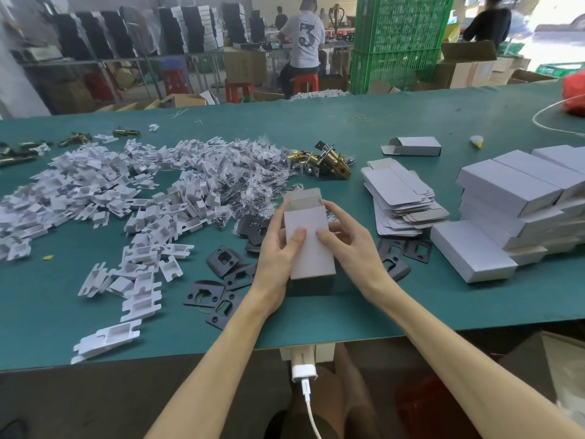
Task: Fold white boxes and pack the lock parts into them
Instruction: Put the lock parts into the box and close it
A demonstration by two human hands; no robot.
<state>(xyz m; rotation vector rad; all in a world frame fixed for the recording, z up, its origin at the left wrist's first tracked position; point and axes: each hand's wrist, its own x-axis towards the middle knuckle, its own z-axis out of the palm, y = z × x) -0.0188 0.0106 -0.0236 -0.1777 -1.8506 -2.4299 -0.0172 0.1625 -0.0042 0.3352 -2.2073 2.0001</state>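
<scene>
Folded white box [311,259] held between both hands, far flap open.
The left hand [278,248] grips its left edge, the right hand [351,245] its right edge, thumbs on the top face. Black strike plates [221,261] lie just beside on the green table [411,312]; flat box blanks [402,198] sit to the right.

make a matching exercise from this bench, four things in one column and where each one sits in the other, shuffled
1. open white box
2. flat box blanks
3. brass latch bolts
4. black strike plates

A. beyond the hands, beside the bagged screws
B. held between left hand and right hand
C. flat on the table, either side of the hands
D. piled left of the closed boxes

Pairs: 1-B, 2-D, 3-A, 4-C
</scene>
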